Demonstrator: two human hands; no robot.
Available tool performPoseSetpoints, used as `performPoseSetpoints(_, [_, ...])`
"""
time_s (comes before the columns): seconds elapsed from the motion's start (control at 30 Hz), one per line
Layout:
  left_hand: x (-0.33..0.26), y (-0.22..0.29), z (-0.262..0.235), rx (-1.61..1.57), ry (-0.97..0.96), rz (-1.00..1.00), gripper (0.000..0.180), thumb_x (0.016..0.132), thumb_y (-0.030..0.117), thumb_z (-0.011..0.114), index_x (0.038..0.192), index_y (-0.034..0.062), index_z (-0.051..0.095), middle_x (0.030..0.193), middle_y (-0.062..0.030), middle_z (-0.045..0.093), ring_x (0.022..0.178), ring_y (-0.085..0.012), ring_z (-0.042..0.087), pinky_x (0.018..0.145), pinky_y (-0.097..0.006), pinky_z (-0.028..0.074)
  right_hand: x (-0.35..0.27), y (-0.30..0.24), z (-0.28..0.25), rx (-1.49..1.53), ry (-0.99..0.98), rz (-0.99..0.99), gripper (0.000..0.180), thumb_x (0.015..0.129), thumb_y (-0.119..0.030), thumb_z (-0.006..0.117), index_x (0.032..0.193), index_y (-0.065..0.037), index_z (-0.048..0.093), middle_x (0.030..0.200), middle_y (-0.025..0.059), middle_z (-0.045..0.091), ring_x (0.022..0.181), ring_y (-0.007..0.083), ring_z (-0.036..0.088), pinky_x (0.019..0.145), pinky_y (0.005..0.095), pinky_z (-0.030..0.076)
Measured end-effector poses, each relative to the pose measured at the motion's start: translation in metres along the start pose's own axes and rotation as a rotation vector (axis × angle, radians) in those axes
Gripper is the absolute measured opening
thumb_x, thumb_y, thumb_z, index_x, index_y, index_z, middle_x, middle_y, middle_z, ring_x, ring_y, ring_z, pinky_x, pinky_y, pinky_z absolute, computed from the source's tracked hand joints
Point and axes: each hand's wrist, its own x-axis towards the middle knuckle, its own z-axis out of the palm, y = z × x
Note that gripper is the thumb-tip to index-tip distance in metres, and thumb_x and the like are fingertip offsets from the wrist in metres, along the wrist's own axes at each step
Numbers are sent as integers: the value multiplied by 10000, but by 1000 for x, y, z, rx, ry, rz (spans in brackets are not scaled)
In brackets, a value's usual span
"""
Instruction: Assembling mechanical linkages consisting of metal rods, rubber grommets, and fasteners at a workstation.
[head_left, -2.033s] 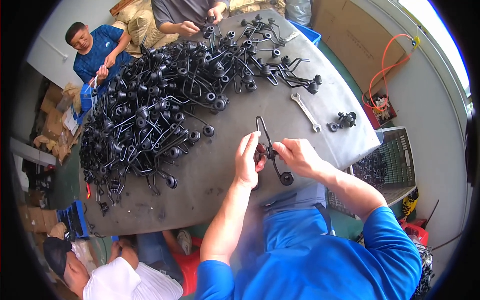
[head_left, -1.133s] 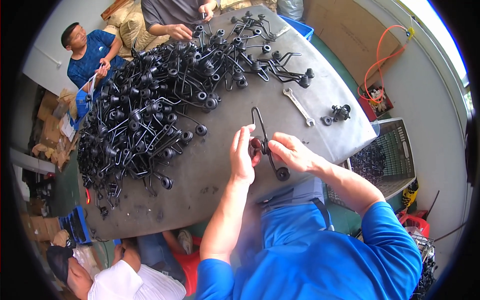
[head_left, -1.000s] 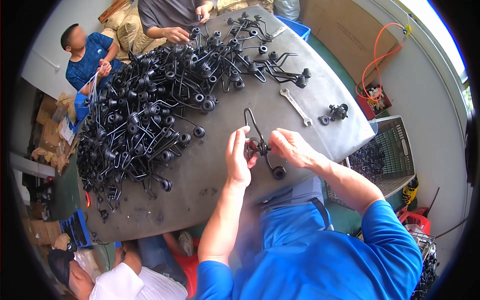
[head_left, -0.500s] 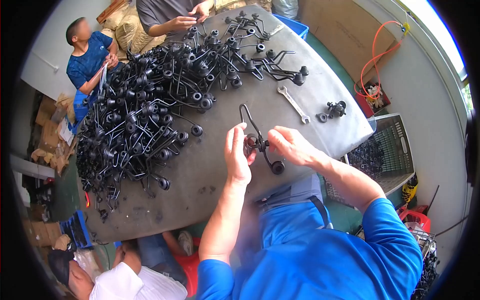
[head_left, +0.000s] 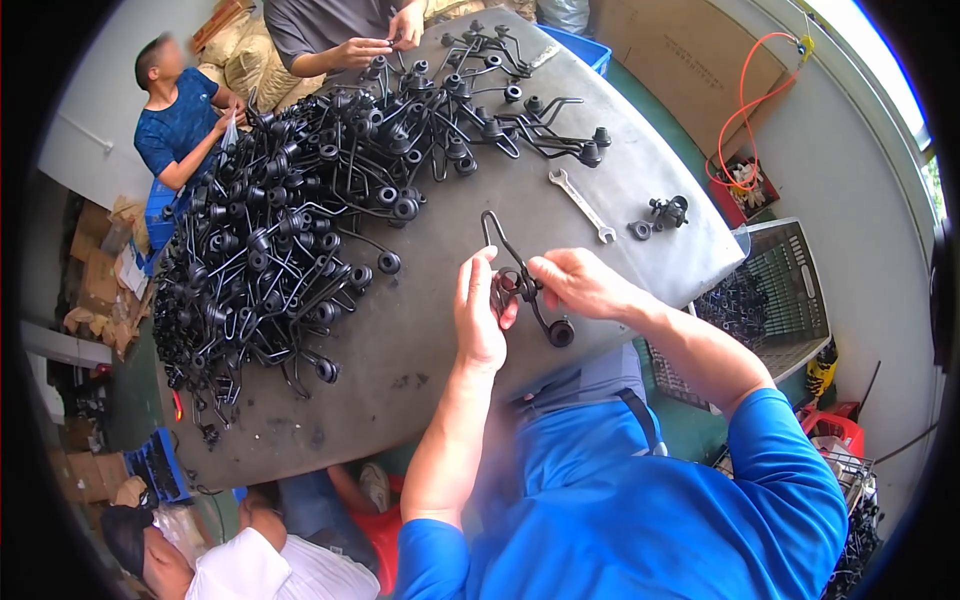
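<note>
A black bent metal rod with round rubber bushings (head_left: 500, 237) is held over the near part of the table. My left hand (head_left: 481, 318) is closed around its middle, its fingers partly behind the rod. My right hand (head_left: 592, 287) pinches at a black bushing or fitting on the rod's middle; the fingertips partly hide it. The rod's looped end points away from me, and a bushing hangs at its near end. Beyond my right hand lies an open-end wrench (head_left: 582, 206), with loose black fittings (head_left: 668, 211) to its right.
A large heap of similar black bent rods (head_left: 290, 240) covers the left and far table (head_left: 370, 400). Co-workers are at the far side, far left and lower left. On the right stand a grey plastic crate (head_left: 790, 330) of black parts and a red box (head_left: 745, 195).
The rod has turned slightly, its near bushing shifting right and nearer me. My hands keep almost the same place. The far-left co-worker's hands have risen a little.
</note>
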Motion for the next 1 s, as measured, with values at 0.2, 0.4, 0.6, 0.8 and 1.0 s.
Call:
performPoseSetpoints(0.2, [23,3,-33,-61,112,-143,436,977,476,511,1126,69,568,812,-45,579,601,-161,541,524,-294,413,8,47,-55,-792,581,-249,231,825,-154,667,1013,-43,593,963,179,605,811,386,631,720,451,521])
performPoseSetpoints(0.4, [22,7,-36,-39,119,-225,449,970,479,510,965,40,602,806,-81,625,630,-200,602,566,-317,477,6,59,-52,-627,685,-221,226,793,-100,609,1011,-42,594,907,159,631,808,365,639,750,458,513])
performPoseSetpoints(0.6, [25,8,-45,-186,37,-308,427,990,468,456,980,66,599,823,-86,646,640,-227,623,588,-336,489,-3,40,-50,-573,339,24,285,760,-103,656,1026,-16,602,871,138,674,840,314,662,749,410,524])
performPoseSetpoints(0.8, [18,18,-32,-260,56,-23,365,1002,402,485,1104,59,557,935,-111,654,680,-218,648,545,-302,475,4,50,-57,-687,435,-108,304,746,-85,638,1036,-3,601,907,163,670,891,338,649,775,421,521])
performPoseSetpoints(1.0, [13,22,-31,-247,21,113,372,1017,389,433,1132,64,573,1034,-114,640,738,-228,594,570,-300,445,-1,36,-44,-695,329,-50,282,743,-120,630,1006,-21,607,801,179,654,788,367,650,721,453,517])
